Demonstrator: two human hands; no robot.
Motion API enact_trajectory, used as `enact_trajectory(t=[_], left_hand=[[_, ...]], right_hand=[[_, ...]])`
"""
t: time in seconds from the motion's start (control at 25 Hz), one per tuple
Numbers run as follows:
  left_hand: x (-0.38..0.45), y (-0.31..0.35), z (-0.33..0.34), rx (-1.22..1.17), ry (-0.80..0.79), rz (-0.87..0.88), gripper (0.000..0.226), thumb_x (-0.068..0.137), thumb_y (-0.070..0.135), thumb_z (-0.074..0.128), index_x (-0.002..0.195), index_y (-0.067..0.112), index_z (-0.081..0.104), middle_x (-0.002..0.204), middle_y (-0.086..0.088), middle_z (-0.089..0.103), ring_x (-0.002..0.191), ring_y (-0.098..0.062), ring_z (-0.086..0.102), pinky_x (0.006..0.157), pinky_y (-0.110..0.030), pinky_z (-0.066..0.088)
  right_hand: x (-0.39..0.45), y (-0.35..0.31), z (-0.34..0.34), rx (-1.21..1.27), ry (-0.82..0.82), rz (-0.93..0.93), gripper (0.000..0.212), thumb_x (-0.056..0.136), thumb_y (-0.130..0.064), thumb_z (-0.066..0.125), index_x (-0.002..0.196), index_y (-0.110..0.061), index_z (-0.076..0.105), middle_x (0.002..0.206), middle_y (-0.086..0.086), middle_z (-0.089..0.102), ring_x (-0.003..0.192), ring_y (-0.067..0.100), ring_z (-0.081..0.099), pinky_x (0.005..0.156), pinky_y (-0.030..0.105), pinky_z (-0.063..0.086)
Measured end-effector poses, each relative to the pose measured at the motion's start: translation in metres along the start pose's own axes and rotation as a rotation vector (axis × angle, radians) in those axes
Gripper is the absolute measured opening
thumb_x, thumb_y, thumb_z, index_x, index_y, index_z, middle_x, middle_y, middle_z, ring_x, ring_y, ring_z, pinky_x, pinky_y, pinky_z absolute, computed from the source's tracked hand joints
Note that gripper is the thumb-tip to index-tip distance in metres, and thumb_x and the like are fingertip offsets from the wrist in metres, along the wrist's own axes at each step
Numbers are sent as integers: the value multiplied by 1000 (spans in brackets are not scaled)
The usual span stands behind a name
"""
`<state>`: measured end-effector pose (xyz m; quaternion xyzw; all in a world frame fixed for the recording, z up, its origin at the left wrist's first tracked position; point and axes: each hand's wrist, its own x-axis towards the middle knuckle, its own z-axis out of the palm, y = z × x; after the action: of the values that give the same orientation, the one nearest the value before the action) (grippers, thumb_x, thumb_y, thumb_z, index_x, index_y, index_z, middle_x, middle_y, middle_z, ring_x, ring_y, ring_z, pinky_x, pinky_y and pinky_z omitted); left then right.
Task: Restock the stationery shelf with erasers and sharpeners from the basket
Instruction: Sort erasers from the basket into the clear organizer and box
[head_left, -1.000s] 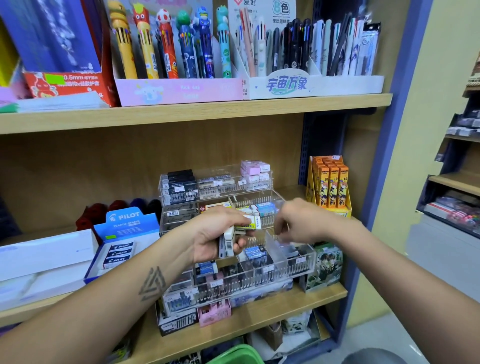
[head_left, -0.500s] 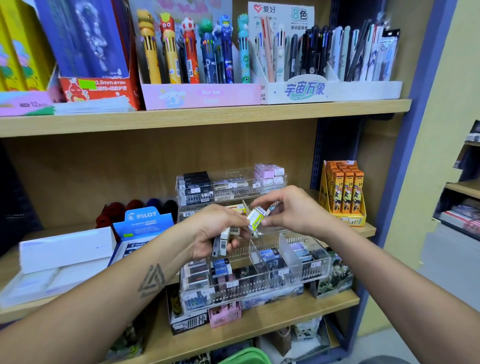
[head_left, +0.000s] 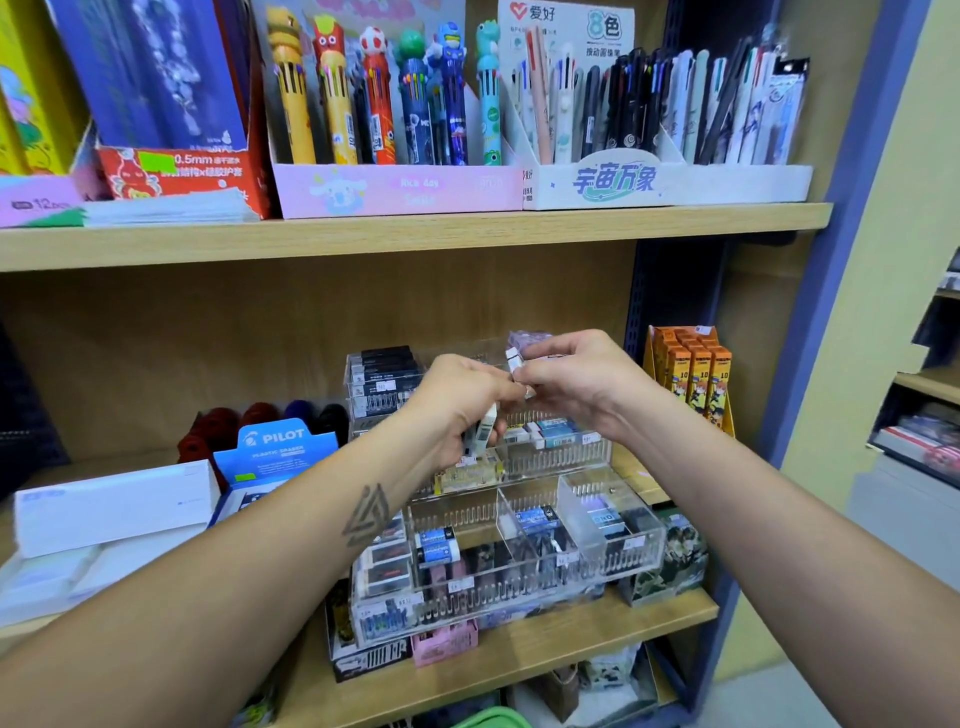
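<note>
Above the clear tiered organizer (head_left: 519, 577) on the shelf (head_left: 545, 654), the left hand (head_left: 457, 405) curled around several erasers (head_left: 485, 428), while the right hand (head_left: 576, 379) pinched one small white eraser (head_left: 514, 359) before the organizer's top tier, near the shelf's back.

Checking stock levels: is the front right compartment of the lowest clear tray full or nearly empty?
Nearly empty: the front right compartment holds only a few erasers at the bottom.
</note>
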<state>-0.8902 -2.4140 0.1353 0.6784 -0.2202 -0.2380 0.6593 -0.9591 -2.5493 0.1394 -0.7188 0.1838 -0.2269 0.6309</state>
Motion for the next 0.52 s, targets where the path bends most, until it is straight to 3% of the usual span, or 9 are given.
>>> enact_trajectory(t=[0.04,0.16,0.2,0.32,0.52], left_hand=[[2,0,-4,-15,-7,-22,21,82,-5,69,102,-12,69,67,-18,62,42,-19,46,43,-21,37],[9,-3,-20,-103,23,-77,29,84,-7,63,111,-18,61,68,-20,60,42,-19,47,39,-21,38],[9,-4,-25,-138,29,-88,29,85,-7,63,112,-18,61,69,-20,60,42,-18,47,39,-21,38],[8,-6,-35,-182,21,-104,29,85,-5,63,112,-15,61,72,-20,60,45,-19,46,39,-21,39],[7,-7,-43,-200,-3,-116,23,85,-6,60,107,-11,65,73,-17,60,46,-17,46,40,-21,39]], right_hand=[[8,2,-3,-144,-8,-36,38,72,0,84,106,-4,68,97,20,73,86,32,74,82,44,61],[26,8,-9,-906,-92,-205,34,73,-11,86,105,-14,75,93,3,75,89,17,71,83,28,56],[30,10,-8,-1024,-164,-226,33,73,-11,86,105,-14,76,94,1,75,90,14,70,84,26,56],[40,16,1,-1095,-317,-212,35,72,-7,86,104,-14,75,97,-1,75,89,12,70,84,28,57],[47,24,3,-1110,-358,-208,29,75,-3,83,100,-15,76,91,-4,74,82,8,69,75,20,56]])
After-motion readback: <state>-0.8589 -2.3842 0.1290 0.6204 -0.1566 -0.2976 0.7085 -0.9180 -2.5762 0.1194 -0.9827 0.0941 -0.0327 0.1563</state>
